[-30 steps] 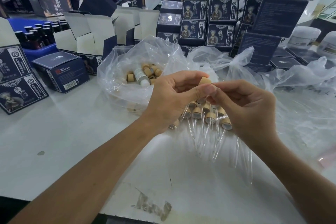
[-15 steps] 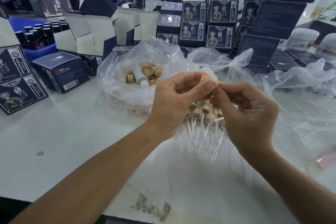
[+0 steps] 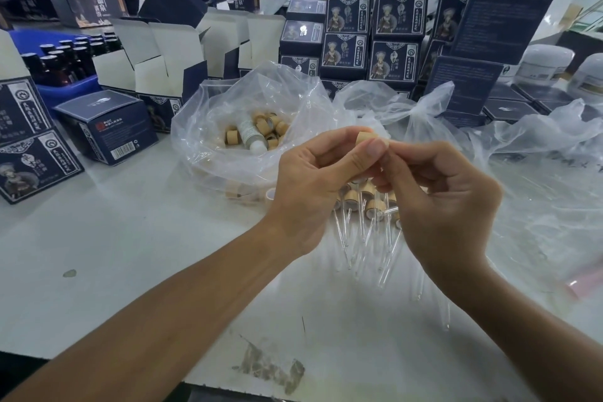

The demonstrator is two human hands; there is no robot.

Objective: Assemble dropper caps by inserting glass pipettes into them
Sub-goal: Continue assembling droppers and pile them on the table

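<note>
1. A wooden cap [image 3: 364, 137] is pinched in the left hand [image 3: 313, 186], above the counter [image 3: 130, 254].
2. The right hand [image 3: 443, 202] fingers are curled at the cap; a pipette there cannot be made out.
3. Insertion seems underway; a straight push is likely needed next.
4. Finished droppers [image 3: 362, 206] lie beneath the hands.

Your left hand [image 3: 313, 186] and right hand [image 3: 437, 199] sit a little higher over the table [image 3: 114, 254] than a second ago, and the cap [image 3: 364, 137] pinched at your left fingertips rises with them. More of the cap shows above your left thumb now. Your right fingers, curled at the cap's underside, close up tighter against your left thumb
</note>
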